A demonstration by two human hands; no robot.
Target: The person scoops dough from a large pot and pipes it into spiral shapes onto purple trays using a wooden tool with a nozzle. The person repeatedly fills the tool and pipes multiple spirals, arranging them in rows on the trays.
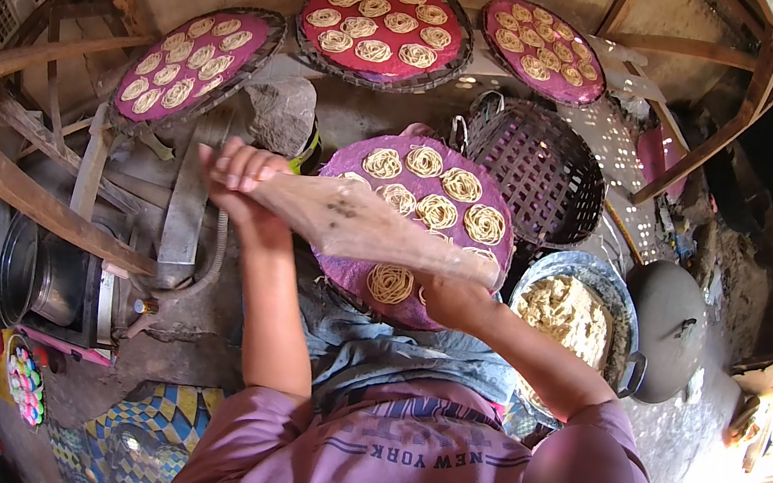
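Three round trays lean along the back, the left tray [194, 67], middle tray [384, 27] and right tray [543, 50], each already covered with noodle coils. The lap tray [356, 272] looks only partly filled. The left hand [238, 172] and right hand [454, 298] have their fingers closed on the ends of a pale cloth [364, 223] stretched over that tray, while the metal basin [574, 322] at right holds plenty of dough.

Your left hand [237, 173] and right hand [447, 294] stretch a translucent cloth [364, 226] over the purple tray [439, 164] of noodle coils [437, 210]. A bowl of dough [565, 315] sits just beside the tray's right edge.
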